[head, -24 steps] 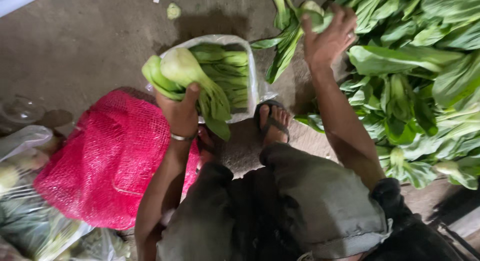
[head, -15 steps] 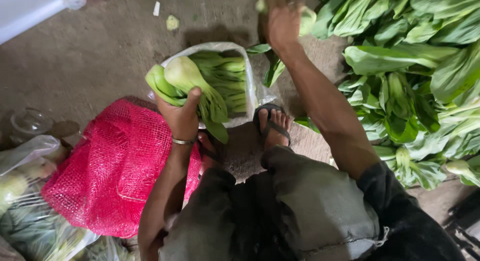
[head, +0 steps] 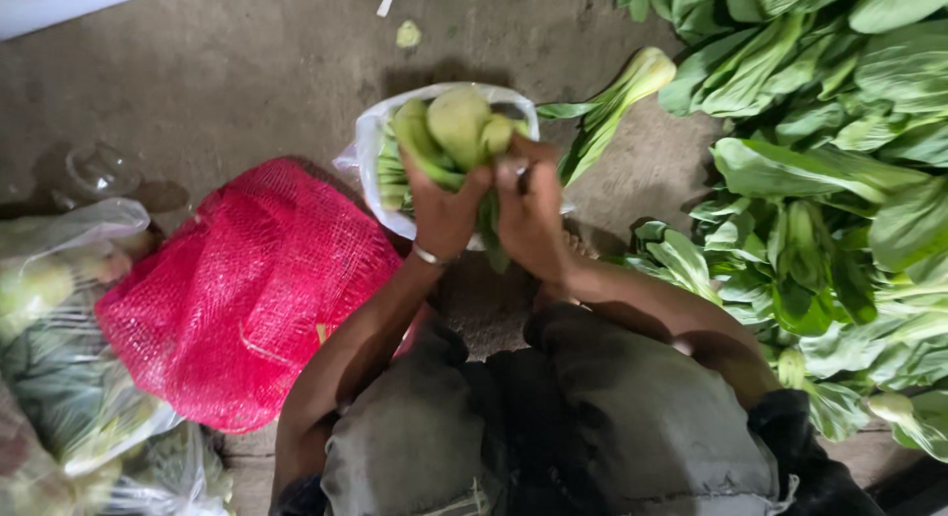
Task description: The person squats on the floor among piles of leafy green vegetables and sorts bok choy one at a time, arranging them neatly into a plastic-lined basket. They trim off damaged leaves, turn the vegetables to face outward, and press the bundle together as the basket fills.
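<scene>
Bare floor between red sack, greens

Bare concrete floor, stained and dusty. Directly ahead of the hands, a clear plastic bag of greens sits on it. Left of the hands lies a red mesh sack; further left, clear bags of vegetables. Right of the hands, a loose heap of leafy greens covers the floor. Small leaf scraps lie beyond.
</scene>
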